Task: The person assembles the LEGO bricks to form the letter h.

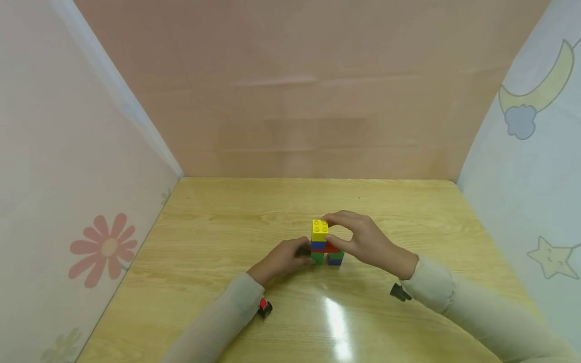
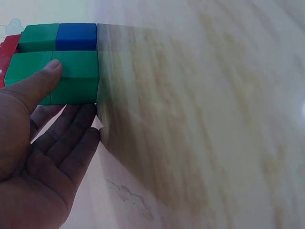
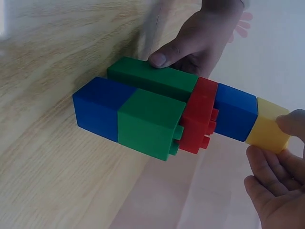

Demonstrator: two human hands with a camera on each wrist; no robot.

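Note:
A small tower of toy building bricks stands on the table. Two columns form its base: green bricks (image 2: 75, 76) on the left, and a green brick (image 3: 150, 121) over a blue brick (image 3: 100, 107) on the right. A red brick (image 3: 198, 117) bridges both columns. Above its left end sit an upper blue brick (image 3: 236, 112) and a yellow brick (image 1: 320, 232). My left hand (image 1: 283, 259) grips the left green column, thumb on one side and fingers on the other. My right hand (image 1: 363, 239) pinches the yellow brick at the top between thumb and fingers.
The wooden table (image 1: 218, 222) carries the tower near its middle. A tan panel (image 1: 290, 101) rises behind it. Patterned walls stand at both sides, one with a pink flower (image 1: 108, 247), the other with a moon (image 1: 540, 96).

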